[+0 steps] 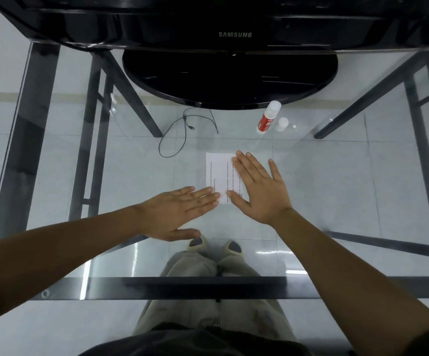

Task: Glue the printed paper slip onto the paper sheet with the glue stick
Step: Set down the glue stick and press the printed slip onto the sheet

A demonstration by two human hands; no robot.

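A white printed paper lies flat on the glass table, its text lines running sideways. My right hand rests flat on the paper's right part, fingers spread, and hides that side. My left hand lies flat with its fingertips on the paper's near left corner. I cannot tell the slip from the sheet beneath. The glue stick, white with a red label, stands upright at the back right, and its white cap sits just to its right. Neither hand holds anything.
A black monitor with its round stand fills the back of the glass table. A thin black cable shows at the back left. The table's dark front bar crosses below my arms. My legs and shoes show through the glass.
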